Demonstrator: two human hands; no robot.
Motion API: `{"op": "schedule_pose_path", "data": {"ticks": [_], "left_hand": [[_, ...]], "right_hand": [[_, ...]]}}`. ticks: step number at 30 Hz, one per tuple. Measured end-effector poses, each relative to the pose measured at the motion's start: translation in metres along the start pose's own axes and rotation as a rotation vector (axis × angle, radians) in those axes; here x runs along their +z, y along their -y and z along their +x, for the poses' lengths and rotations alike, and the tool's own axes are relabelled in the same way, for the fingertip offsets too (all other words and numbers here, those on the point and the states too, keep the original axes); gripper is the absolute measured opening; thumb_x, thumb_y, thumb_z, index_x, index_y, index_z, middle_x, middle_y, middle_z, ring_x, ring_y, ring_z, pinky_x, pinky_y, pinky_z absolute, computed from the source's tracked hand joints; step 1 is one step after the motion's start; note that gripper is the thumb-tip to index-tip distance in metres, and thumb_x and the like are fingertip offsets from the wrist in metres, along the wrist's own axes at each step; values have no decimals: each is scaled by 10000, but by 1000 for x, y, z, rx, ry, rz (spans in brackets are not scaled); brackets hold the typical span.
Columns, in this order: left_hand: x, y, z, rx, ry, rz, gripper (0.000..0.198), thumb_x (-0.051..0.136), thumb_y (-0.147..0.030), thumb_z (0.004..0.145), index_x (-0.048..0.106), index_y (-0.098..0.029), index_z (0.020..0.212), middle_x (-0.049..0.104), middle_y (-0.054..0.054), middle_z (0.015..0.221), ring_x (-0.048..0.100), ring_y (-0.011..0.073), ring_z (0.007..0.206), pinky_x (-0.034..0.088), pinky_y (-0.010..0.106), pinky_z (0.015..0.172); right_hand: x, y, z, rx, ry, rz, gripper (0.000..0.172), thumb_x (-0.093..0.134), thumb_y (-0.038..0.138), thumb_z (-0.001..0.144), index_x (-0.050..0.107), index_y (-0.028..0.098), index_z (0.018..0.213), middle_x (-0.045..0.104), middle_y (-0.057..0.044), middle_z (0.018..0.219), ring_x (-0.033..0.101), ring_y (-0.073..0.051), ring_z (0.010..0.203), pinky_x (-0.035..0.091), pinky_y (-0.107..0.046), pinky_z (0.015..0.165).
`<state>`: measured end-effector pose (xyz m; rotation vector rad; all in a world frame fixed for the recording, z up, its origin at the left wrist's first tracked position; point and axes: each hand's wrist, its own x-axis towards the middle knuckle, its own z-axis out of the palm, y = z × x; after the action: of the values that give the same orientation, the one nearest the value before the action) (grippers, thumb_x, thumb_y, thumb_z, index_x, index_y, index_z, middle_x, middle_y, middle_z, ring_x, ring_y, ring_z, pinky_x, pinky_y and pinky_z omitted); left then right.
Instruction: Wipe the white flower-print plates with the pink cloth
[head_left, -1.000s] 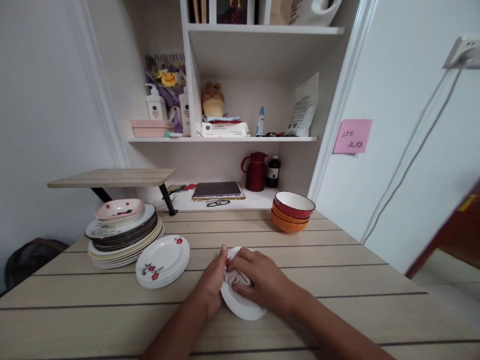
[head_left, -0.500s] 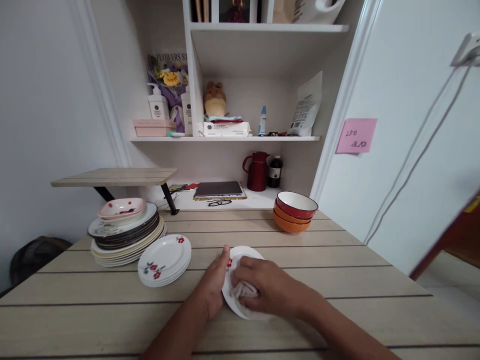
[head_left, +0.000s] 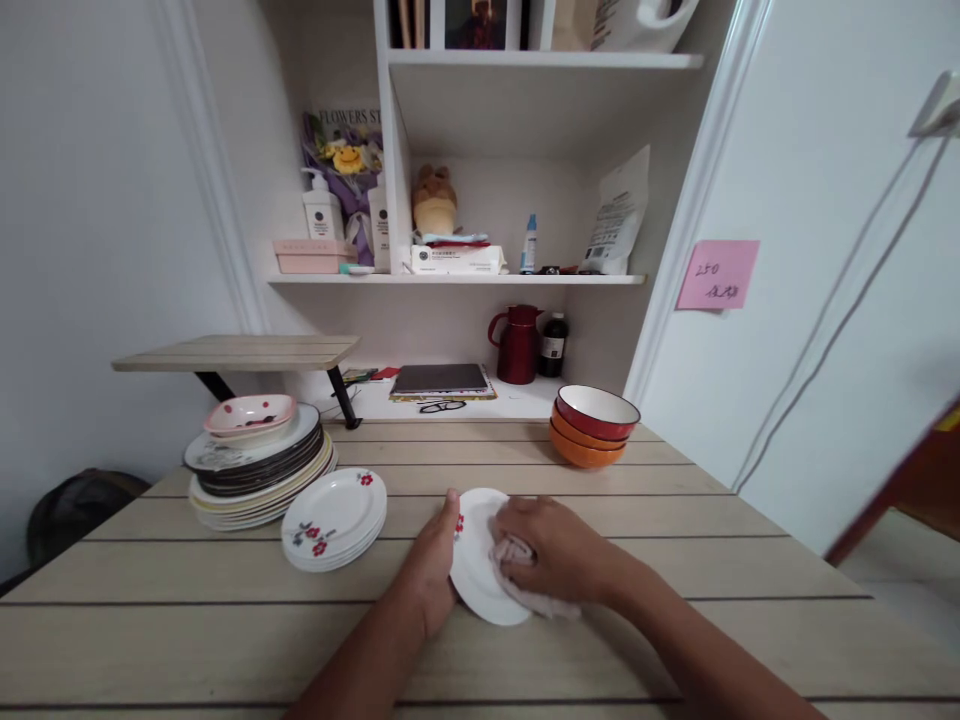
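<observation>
A small white plate [head_left: 474,565] with a red flower mark lies on the wooden table [head_left: 225,620] in front of me. My left hand [head_left: 431,570] grips its left rim, thumb on top. My right hand [head_left: 551,550] is closed on a crumpled pale cloth [head_left: 525,585] and presses it onto the plate's right side. To the left sits a short stack of small flowered plates [head_left: 335,518].
A tall pile of larger plates [head_left: 259,470] topped by a pink dish [head_left: 251,415] stands at the far left. Stacked red and orange bowls [head_left: 596,425] sit at the back right. Shelves behind hold a red jug [head_left: 516,344], bottles and a tablet.
My right hand has slid the cloth from the plate's middle over to its right side. My left hand still holds the rim. The view has shifted slightly.
</observation>
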<state>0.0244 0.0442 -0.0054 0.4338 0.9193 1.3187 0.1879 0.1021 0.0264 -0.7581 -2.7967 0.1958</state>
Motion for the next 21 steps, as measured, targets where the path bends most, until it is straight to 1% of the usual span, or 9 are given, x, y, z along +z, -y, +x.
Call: {"op": "schedule_pose_path", "data": {"ticks": [2,4,5,9,11,13,16,18,21], "left_hand": [[0,-1,0,19,-22,8,493,522,-527,858,605,-130,1138,737,110,905,694,219,824,510,322,776],[-1,-3,1,35,-21,-1,475,542,-508,853,616,-120,1117,736,111,896,692,222,821,511,319,774],[-1,-4,2,38,-8,-15,466,549,-499,852,622,-117,1108,736,112,892,692,223,820,511,317,773],[-2,-8,4,-32,36,-35,529,469,-557,871,636,-107,1092,736,128,877,696,230,815,511,332,772],[-1,-7,4,-79,10,-15,576,425,-598,870,637,-113,1097,737,132,880,698,237,823,511,348,772],[-1,-6,3,-75,-28,10,577,433,-604,864,632,-123,1111,738,133,902,697,241,843,510,358,779],[-1,-4,2,-26,-63,8,553,471,-587,854,616,-139,1145,738,128,941,697,243,860,506,367,792],[-2,-3,3,-7,-60,-20,541,484,-571,856,602,-147,1171,737,125,957,697,243,862,504,371,801],[-4,-4,4,1,-16,-69,542,480,-560,863,600,-132,1173,734,129,968,696,242,867,505,364,812]], "right_hand": [[1,11,-3,-110,66,33,141,625,279,748,607,224,876,616,-8,879,554,-173,808,361,-295,767],[7,21,-1,-178,33,79,178,632,309,766,604,243,928,620,-2,936,556,-175,869,359,-298,805],[11,25,2,-183,-18,95,205,625,324,784,599,251,974,618,-7,984,550,-181,916,353,-306,829],[24,20,17,-63,-224,61,259,590,328,842,576,267,1093,591,-40,1114,511,-210,1039,317,-354,899],[25,8,22,46,-276,5,243,557,321,869,577,260,1103,588,-59,1121,506,-222,1053,309,-372,907],[21,-3,22,150,-296,-36,248,549,333,872,576,249,1103,588,-70,1113,510,-230,1047,312,-378,896],[13,-11,13,201,-225,-107,221,557,327,846,594,227,1040,602,-74,1030,533,-236,979,329,-372,846],[8,-6,5,150,-123,-135,182,564,314,820,603,216,968,612,-66,956,549,-226,898,343,-350,788],[5,8,-3,0,34,-67,153,579,313,794,596,217,911,619,-37,882,552,-192,793,350,-303,704]]}}
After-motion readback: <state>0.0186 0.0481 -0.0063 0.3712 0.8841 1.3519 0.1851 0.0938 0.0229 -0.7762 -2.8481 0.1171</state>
